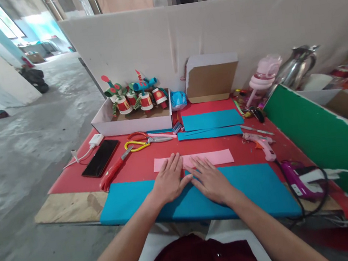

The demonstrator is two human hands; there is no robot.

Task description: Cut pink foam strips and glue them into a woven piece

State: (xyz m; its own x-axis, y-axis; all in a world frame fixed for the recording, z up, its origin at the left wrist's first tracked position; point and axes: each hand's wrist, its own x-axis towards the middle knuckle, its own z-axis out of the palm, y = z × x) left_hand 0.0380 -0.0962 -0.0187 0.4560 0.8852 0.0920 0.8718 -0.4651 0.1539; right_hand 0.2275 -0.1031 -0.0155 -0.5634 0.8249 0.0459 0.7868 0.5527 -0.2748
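Note:
A pink paper strip (223, 157) lies flat across the middle of the red table top. Both hands rest on it palm down. My left hand (168, 183) is open, its fingertips on the strip left of its centre. Beside it, my right hand (211, 179) is open too, fingers spread over the strip. The two thumbs meet or nearly meet above a large blue sheet (253, 188) along the front edge. Behind the strip are a blue paper piece (213, 120) and narrower blue strips (207, 133). Neither hand grips anything.
On the left are a phone (100, 158), a red-handled knife (115, 170), scissors (143, 143) and a charger (96, 140). A white box (134, 125) holds several paper-cup figures (145, 101). On the right are a glue gun (262, 144), a purple power strip (301, 181) and a green-sided box (321, 140).

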